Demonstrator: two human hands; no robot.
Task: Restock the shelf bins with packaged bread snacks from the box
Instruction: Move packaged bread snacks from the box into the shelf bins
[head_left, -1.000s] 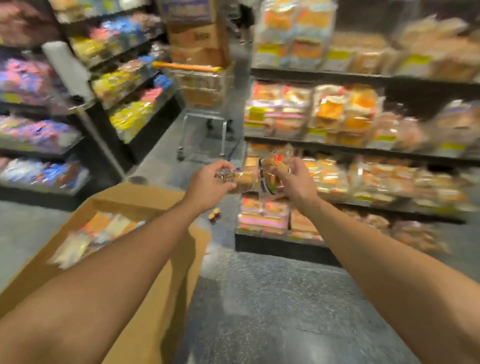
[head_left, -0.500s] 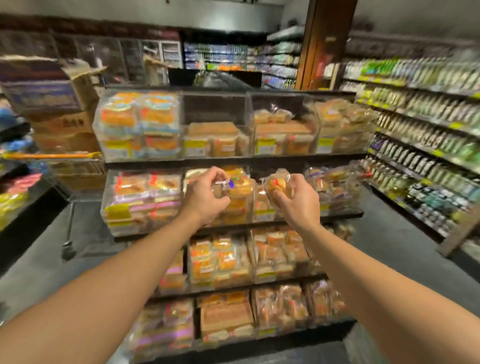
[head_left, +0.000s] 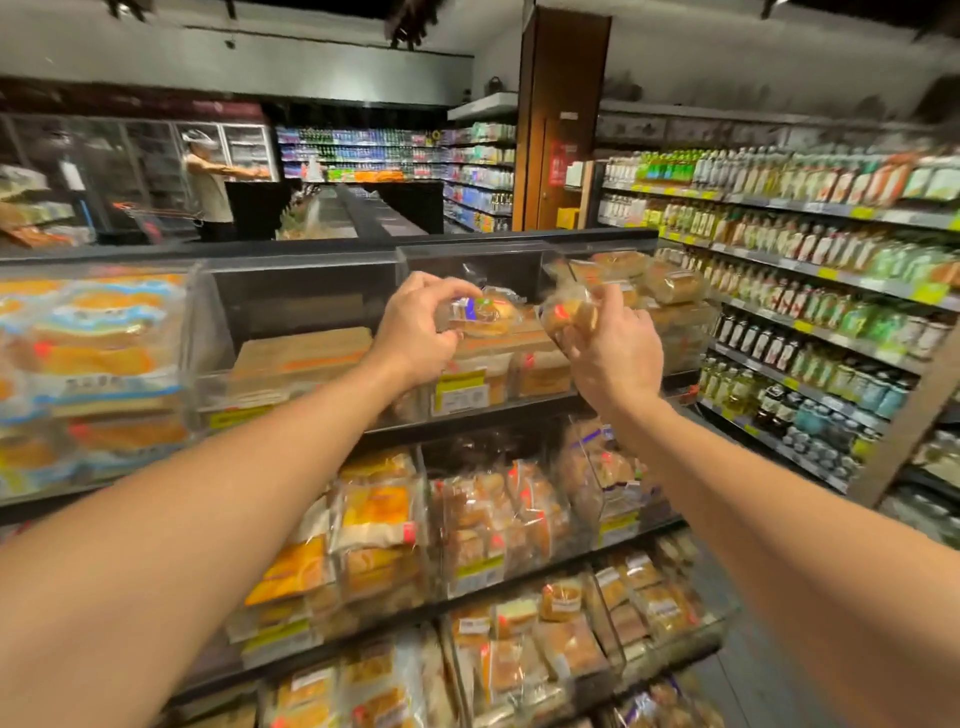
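Placing step: your left hand (head_left: 415, 332) and right hand (head_left: 613, 353) each pinch a clear-wrapped bread snack (head_left: 485, 314) over the clear top-shelf bin (head_left: 467, 395); next, lower both in.

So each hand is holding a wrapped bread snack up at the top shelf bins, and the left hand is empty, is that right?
Not quite. In the head view the left hand is not empty: its fingers pinch a wrapped bread snack. The right hand grips a second wrapped snack, and both are held up at the top shelf bins.
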